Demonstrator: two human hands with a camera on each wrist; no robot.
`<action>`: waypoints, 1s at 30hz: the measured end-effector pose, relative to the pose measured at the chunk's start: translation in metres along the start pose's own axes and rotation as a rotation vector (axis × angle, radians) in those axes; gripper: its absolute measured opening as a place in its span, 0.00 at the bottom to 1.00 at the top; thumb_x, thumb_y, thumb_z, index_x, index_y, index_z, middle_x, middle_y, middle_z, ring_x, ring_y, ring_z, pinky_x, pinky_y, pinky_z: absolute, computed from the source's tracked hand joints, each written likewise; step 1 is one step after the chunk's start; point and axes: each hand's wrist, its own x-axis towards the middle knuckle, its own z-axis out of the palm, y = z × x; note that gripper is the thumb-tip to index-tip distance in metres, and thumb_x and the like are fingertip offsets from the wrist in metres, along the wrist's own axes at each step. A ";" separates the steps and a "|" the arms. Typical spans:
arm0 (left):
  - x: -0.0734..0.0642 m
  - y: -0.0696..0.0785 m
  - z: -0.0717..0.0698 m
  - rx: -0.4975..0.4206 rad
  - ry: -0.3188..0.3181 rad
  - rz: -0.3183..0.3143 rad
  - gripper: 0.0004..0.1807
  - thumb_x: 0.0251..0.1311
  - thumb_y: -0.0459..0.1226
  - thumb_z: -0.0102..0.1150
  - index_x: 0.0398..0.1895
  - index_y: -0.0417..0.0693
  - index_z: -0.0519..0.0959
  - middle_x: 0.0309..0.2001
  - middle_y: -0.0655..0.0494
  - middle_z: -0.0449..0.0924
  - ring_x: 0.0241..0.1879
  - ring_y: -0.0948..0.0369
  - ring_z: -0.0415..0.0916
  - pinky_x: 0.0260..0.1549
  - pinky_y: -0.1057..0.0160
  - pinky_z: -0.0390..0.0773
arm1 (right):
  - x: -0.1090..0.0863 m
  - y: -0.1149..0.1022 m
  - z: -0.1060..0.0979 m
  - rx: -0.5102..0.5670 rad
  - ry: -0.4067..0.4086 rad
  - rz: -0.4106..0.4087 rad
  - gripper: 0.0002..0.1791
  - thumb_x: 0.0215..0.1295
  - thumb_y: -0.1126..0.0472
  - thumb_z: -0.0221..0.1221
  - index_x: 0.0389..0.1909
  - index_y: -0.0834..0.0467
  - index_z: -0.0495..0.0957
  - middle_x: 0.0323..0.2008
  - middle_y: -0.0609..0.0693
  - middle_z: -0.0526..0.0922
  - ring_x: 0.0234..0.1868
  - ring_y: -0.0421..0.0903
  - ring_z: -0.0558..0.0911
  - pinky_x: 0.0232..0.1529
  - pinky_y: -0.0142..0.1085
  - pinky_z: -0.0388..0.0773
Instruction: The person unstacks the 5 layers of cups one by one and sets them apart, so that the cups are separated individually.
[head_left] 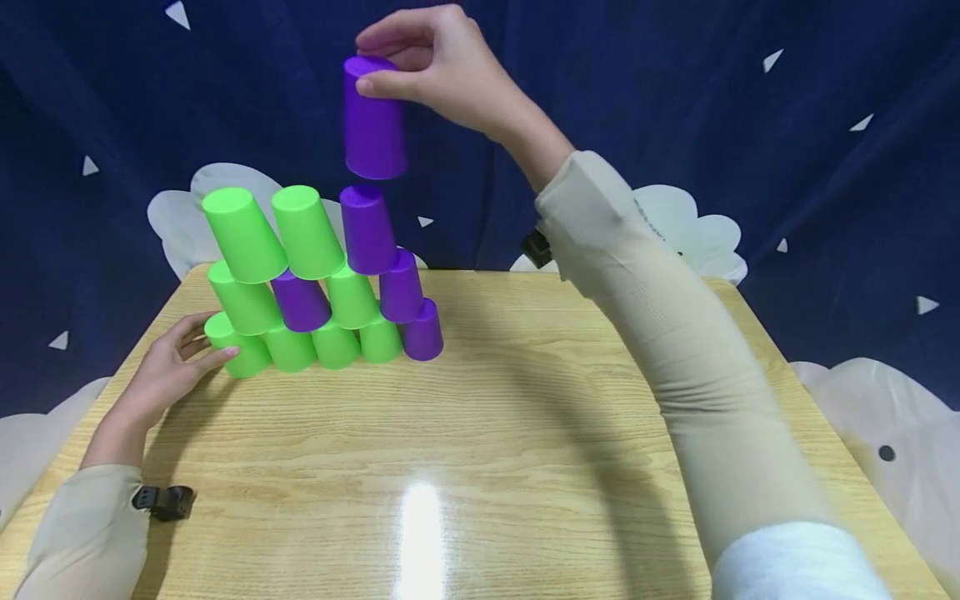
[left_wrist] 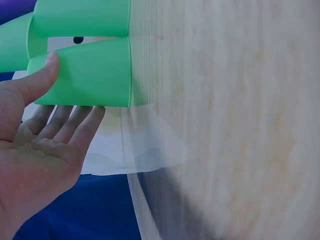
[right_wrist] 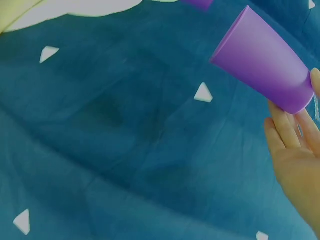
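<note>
My right hand (head_left: 442, 62) pinches a purple cup (head_left: 375, 133) near its narrow top, with the mouth facing down. That cup hangs in the air above another purple cup (head_left: 367, 229), the right end of the stack's top row; a gap shows between them. My left hand (head_left: 168, 362) is at the lower left corner of the stack, around a green cup (head_left: 243, 354). In the left wrist view its thumb lies on the front of this green cup (left_wrist: 95, 80) and the fingers reach along its outer side. Two green cups share the top row with the purple one.
The stack has three rows of upside-down green and purple cups, with several in the bottom row, at the back left of the wooden table (head_left: 525, 417). Behind the table hangs a dark blue curtain (head_left: 600, 100) with white triangles and clouds.
</note>
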 end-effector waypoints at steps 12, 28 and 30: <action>-0.002 -0.002 -0.001 -0.003 0.003 0.004 0.40 0.68 0.45 0.59 0.77 0.45 0.52 0.65 0.45 0.62 0.68 0.39 0.59 0.43 0.85 0.67 | -0.050 0.046 -0.050 0.089 0.073 0.220 0.25 0.57 0.63 0.71 0.56 0.64 0.79 0.50 0.56 0.82 0.49 0.46 0.83 0.54 0.34 0.77; 0.000 0.000 0.003 0.004 0.009 0.005 0.40 0.68 0.44 0.59 0.76 0.41 0.52 0.67 0.38 0.60 0.67 0.40 0.61 0.43 0.84 0.68 | -0.131 0.126 -0.076 -0.105 0.014 0.464 0.28 0.57 0.57 0.72 0.59 0.60 0.79 0.51 0.56 0.83 0.45 0.40 0.83 0.42 0.27 0.77; 0.000 0.000 0.003 0.006 0.010 0.002 0.40 0.68 0.43 0.59 0.76 0.41 0.52 0.67 0.39 0.60 0.67 0.39 0.61 0.43 0.84 0.68 | -0.139 0.134 -0.079 -0.125 0.005 0.482 0.28 0.58 0.56 0.71 0.59 0.60 0.78 0.52 0.56 0.82 0.47 0.41 0.83 0.42 0.26 0.77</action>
